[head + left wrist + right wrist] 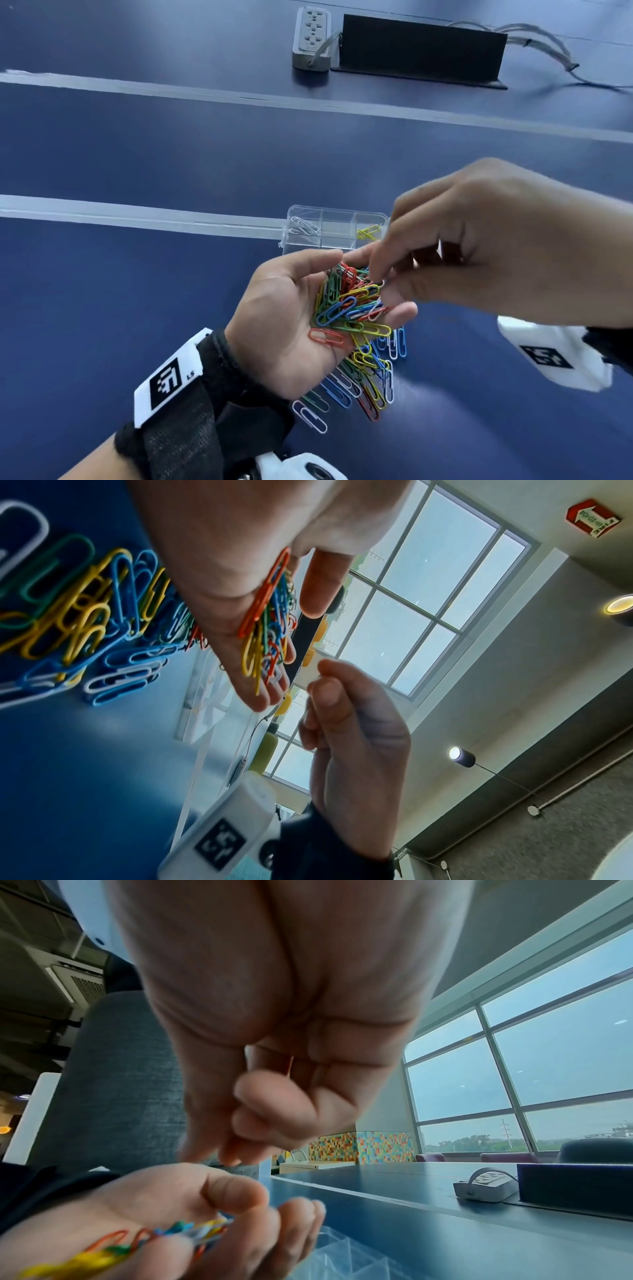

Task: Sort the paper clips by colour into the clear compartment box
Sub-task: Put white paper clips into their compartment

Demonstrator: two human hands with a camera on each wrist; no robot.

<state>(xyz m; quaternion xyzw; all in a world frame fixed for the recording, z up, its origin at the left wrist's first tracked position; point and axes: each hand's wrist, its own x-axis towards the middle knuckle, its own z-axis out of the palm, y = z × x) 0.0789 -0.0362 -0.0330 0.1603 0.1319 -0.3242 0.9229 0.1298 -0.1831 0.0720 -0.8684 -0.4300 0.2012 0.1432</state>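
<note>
My left hand (pixel 284 308) lies palm up above the blue table and carries a heap of mixed paper clips (pixel 352 301) in red, green, blue, yellow and white. My right hand (pixel 394 267) is blurred. It reaches down from the right, and its thumb and fingertips pinch at a clip on top of the heap. I cannot tell that clip's colour. The clear compartment box (pixel 322 210) stands just behind the hands. White clips (pixel 303 226) lie in its back left cell and yellow clips (pixel 368 233) in its back right cell. More loose clips (pixel 366 383) lie on the table under my left hand.
A grey power strip (pixel 312 37), a black block (pixel 421 48) and cables (pixel 548 44) sit at the far edge. White tape lines (pixel 137 216) cross the blue table. In the left wrist view the table pile (pixel 85 610) lies beside my palm (pixel 240 561).
</note>
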